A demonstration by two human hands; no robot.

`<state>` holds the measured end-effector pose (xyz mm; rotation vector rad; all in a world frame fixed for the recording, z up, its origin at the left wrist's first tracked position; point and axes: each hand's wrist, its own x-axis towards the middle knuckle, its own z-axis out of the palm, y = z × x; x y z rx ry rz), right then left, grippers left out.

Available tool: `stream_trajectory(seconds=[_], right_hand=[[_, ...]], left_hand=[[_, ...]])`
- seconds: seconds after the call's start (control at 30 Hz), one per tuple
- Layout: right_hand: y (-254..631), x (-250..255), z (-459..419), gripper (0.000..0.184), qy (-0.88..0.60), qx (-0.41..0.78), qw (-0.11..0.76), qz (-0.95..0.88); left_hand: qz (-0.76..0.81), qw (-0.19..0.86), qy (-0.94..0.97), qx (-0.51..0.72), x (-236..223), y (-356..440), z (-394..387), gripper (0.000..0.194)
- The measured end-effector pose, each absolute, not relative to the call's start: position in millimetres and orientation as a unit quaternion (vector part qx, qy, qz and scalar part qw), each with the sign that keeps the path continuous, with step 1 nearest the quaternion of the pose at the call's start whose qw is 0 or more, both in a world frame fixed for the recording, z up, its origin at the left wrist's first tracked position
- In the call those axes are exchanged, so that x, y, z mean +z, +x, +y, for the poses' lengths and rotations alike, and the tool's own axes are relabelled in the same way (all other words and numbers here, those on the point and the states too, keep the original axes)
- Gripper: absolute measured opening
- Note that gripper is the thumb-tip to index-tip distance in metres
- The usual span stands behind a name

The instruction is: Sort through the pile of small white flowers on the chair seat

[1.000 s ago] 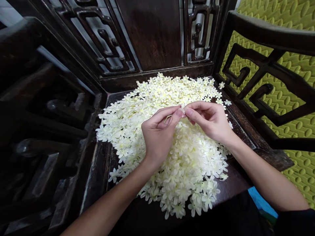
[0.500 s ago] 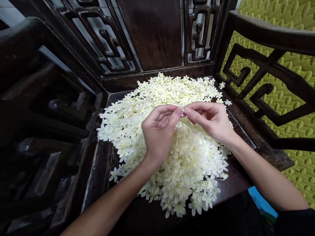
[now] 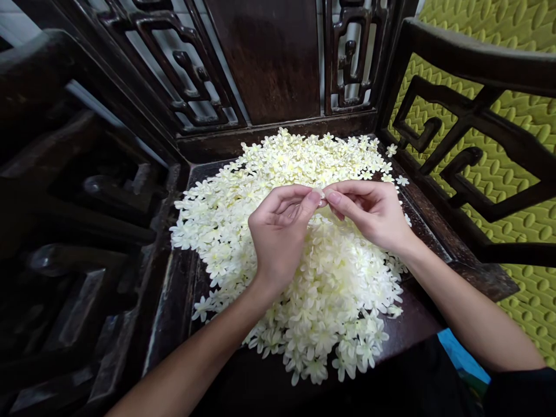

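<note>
A big heap of small cream-white artificial flowers [image 3: 278,174] covers the seat of a dark carved wooden chair [image 3: 174,301]. Both my hands hover over the middle of the heap, fingertips meeting. My left hand [image 3: 280,231] and my right hand [image 3: 369,211] pinch one small flower [image 3: 320,195] between thumbs and forefingers. Most of that flower is hidden by the fingertips. The other fingers of both hands are curled in.
The chair's dark backrest [image 3: 269,58] with fretwork panels rises behind the heap, and its right armrest [image 3: 473,63] runs along the right. A green quilted wall [image 3: 512,174] lies beyond it. More dark carved furniture [image 3: 65,202] stands at the left. A few loose flowers [image 3: 397,179] lie near the right edge.
Almost nothing differs. Both hands stay pinched together over the heap, with only slight shifts of the fingertips.
</note>
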<state>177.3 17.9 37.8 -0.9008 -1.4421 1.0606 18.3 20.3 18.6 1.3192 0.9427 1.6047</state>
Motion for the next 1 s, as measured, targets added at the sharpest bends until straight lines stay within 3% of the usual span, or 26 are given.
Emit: stream_trajectory(seconds=[1.0], right_hand=[[179.5,41.3,19.2,0.024,-0.380,0.455,0.527,-0.609]], left_hand=[[0.390,0.404,0.533,0.633,20.3,18.9,19.5,0.013]])
